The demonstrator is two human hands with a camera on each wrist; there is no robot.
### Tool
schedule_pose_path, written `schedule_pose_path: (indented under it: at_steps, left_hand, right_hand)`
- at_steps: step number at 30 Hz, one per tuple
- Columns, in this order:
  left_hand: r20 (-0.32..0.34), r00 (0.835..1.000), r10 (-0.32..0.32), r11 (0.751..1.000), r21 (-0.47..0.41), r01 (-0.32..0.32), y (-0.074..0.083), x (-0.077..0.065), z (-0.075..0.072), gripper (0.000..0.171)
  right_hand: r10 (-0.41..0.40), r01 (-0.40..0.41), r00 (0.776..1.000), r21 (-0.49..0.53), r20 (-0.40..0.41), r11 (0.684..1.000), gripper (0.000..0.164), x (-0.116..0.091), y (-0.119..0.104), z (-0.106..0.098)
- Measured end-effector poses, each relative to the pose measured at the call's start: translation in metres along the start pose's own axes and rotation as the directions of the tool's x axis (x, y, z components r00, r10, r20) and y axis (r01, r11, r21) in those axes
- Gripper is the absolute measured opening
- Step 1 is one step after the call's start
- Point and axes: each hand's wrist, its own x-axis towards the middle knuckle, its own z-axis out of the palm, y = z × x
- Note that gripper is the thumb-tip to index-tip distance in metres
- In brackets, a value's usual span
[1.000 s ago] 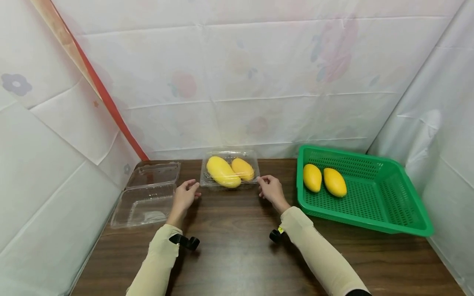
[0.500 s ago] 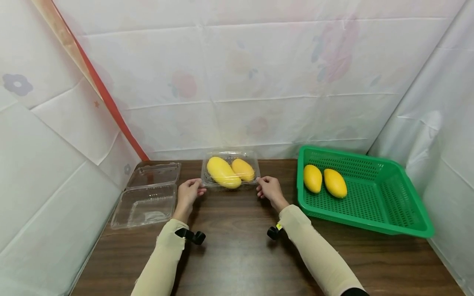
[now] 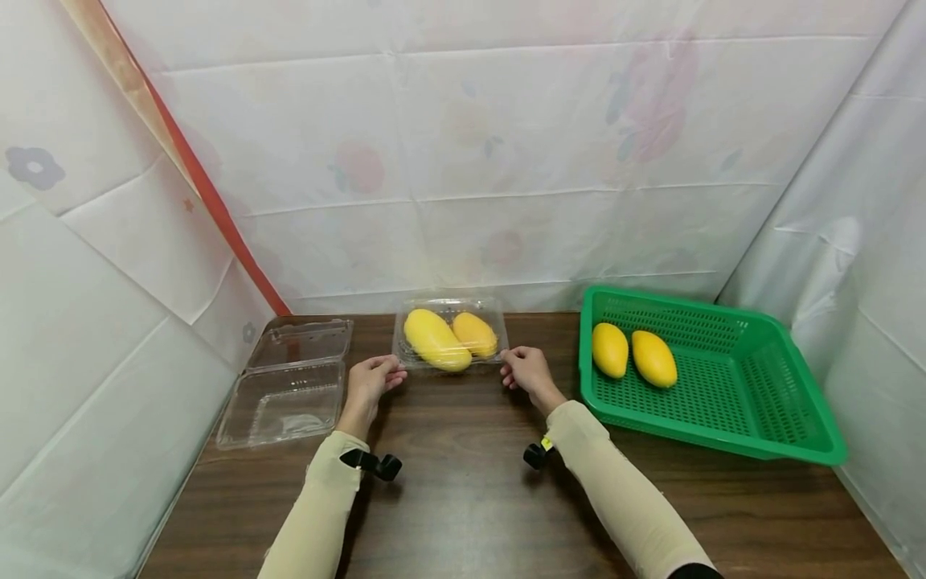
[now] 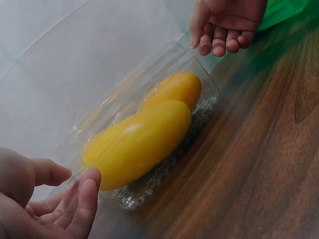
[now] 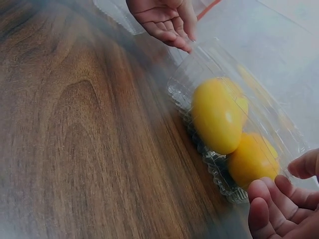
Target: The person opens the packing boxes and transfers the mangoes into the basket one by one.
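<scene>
Left hand (image 3: 369,388) moved in to the 7 o'clock corner of the clear box (image 3: 447,302) vs a second ago; right hand (image 3: 531,375) about unchanged at 5. Both pinch the box's near edge, thumb to forefinger. Box is at 12 from the person, two mangoes inside. Risk: larger mango (image 3: 434,338) looks tall, may prop the lid (image 4: 117,107) up. Uneven pull could skew the thin plastic. Can't tell if it's latched.
</scene>
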Motion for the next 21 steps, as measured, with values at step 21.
schedule_pose_path:
  at_steps: [21]
  left_hand:
    - [0.021, 1.000, 0.009, 0.997, 0.083, -0.011, -0.014, -0.040, -0.007, 0.033]
  right_hand:
    - [-0.049, 0.055, 0.998, -0.159, 0.042, 0.986, 0.025, -0.034, 0.011, -0.005]
